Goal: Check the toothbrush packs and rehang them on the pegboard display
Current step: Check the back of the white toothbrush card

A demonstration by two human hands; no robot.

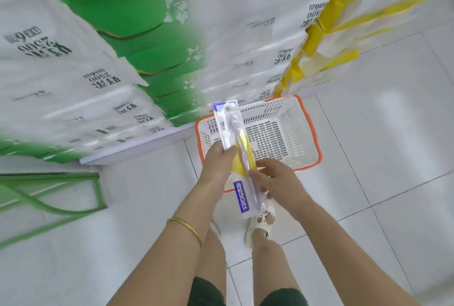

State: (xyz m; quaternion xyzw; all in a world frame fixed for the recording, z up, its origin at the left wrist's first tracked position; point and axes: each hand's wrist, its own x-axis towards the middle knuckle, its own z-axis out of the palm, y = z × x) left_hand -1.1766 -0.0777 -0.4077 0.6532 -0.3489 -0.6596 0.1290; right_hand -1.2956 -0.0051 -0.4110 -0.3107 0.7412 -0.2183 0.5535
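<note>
Both hands hold the pack [242, 197] in the air in front of the person, long axis running away from the body. Its hang-hole end points toward the stacks and its blue label end lies nearest the legs.

The left hand [217, 162] grips the pack's left edge about midway along. The thumb [231, 152] lies across the front, and the other fingers are behind the pack and hidden. The right hand [280, 180] takes the right edge lower down, its fingertips [255, 178] curled against the front just above the blue label. Whether its thumb is behind cannot be told. The two hands sit on opposite edges, close together but not touching. The upper half of the pack and the bottom label end stick out free of both grips.

In this view the pack overlaps the near left part of a white basket [310, 119] with an orange rim, which stands on the tiled floor [393, 133] beyond the person's sandals [260, 223]. The basket's far side is pushed up near the base ledge [137, 148] of the display.

Stacked white and green tissue packs [73, 72] fill the left and top of the view, close beyond the pack's upper end. Yellow-banded packs [317, 35] hang over the basket's far right corner. A green frame [97, 190] lies on the floor well to the left of the left arm, which wears a gold bangle [186, 226]. To the right of the basket and the right arm there is open floor.
</note>
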